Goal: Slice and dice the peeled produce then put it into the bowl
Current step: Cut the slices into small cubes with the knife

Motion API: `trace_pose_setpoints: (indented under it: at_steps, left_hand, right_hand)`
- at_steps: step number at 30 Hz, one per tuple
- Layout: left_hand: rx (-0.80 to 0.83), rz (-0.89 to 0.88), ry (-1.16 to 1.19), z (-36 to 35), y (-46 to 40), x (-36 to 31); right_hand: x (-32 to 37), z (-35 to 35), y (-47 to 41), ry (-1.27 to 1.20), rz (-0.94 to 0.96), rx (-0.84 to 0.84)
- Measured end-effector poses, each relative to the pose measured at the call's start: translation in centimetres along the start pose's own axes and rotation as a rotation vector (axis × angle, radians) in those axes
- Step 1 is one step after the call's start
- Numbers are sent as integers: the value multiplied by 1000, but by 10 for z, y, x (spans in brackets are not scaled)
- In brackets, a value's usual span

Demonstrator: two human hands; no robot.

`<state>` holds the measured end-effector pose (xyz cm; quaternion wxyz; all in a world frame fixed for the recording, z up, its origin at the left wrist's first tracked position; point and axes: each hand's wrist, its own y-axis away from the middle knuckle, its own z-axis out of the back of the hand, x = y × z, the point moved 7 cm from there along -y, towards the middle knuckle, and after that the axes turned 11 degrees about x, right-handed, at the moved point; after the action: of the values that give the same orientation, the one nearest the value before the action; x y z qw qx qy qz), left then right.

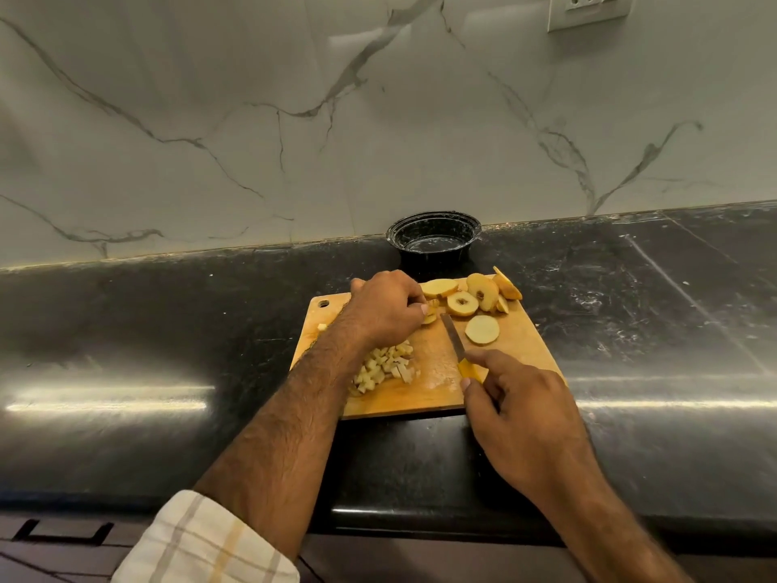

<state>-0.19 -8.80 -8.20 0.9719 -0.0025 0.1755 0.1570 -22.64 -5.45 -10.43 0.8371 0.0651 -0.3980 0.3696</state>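
Nearest to me, my right hand (519, 408) hangs over the near right corner of the cutting board (424, 397), fingers curled round the yellow handle of the knife (460, 349). Its blade runs away from me and a little leftward, tip toward the far edge of the board. My left hand (387, 307) reaches over the middle of the far half, fingertips bent down and pinching a partly cut slice (429, 315), mostly hidden under them, just left of the blade tip.

Everything turns on that line: the blade's long axis points almost straight at the piece I am pinning, so I judge the next cuts need the knife swung across it, edge close beside my left fingertips. That closeness is the risk.

Diced pieces (384, 368) lie heaped near the board's left edge, under my left wrist. Whole slices (473, 302) fan along the far right corner, one round (482, 329) lying apart, nearer me. Beyond the far edge stands the black bowl (435, 231), seemingly nothing in it yet.
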Motion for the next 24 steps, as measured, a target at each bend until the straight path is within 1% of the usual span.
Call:
trace_pose_setpoints:
  at_steps: [4,7,10,12,14,16,18,21,23,24]
  left_hand:
    - [16,16,-12,0,0,5]
    - [-29,9,-21,2,3,8]
    - [-166,-44,18,10,9,9]
    - [-283,-100,78,18,15,9]
    - [-342,-154,133,23,21,9]
    - [-357,-221,208,25,27,8]
    - [-375,-272,299,28,33,5]
    - [-398,-294,414,33,40,4]
    - [-372,-302,434,35,43,4]
    - [-341,-312,429,34,43,3]
  right_hand:
    - [2,-6,-6,-15,-10,12]
    - [6,-15,-10,25,-3,62]
    - [5,-17,-13,47,-15,63]
    - [3,-12,-11,34,-37,23]
    - [0,-5,-8,18,-59,-39]
    - [-1,-2,-5,16,-79,-54]
    - [1,-3,-7,25,-70,-27]
    - [9,-8,-14,81,-31,33]
    - [13,-7,-15,120,-15,23]
    - [14,-3,-14,124,-12,-15]
